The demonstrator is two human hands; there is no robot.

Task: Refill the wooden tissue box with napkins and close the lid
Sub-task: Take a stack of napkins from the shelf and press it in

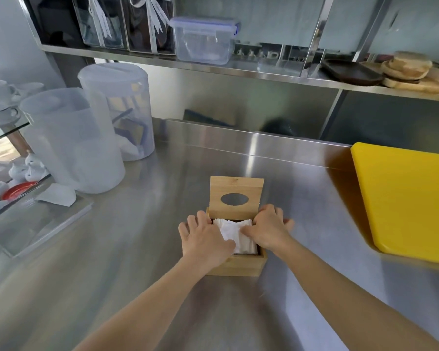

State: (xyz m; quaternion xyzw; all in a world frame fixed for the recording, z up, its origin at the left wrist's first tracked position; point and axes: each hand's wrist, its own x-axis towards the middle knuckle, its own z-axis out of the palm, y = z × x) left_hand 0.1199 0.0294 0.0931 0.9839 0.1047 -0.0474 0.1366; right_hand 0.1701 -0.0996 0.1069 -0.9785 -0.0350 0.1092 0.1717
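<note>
A wooden tissue box (238,266) stands on the steel counter, its hinged lid (236,190) raised upright at the back, an oval slot in it. White napkins (232,231) lie inside the box. My left hand (204,240) rests on the box's left rim with the thumb on the napkins. My right hand (266,229) lies over the right rim, fingers pressing down on the napkins' right side. Both hands partly hide the stack.
Two translucent plastic jugs (86,138) stand at the left, a crumpled white paper (57,195) beside them. A yellow cutting board (411,198) lies at the right. A steel shelf (238,69) above holds a clear container and wooden plates.
</note>
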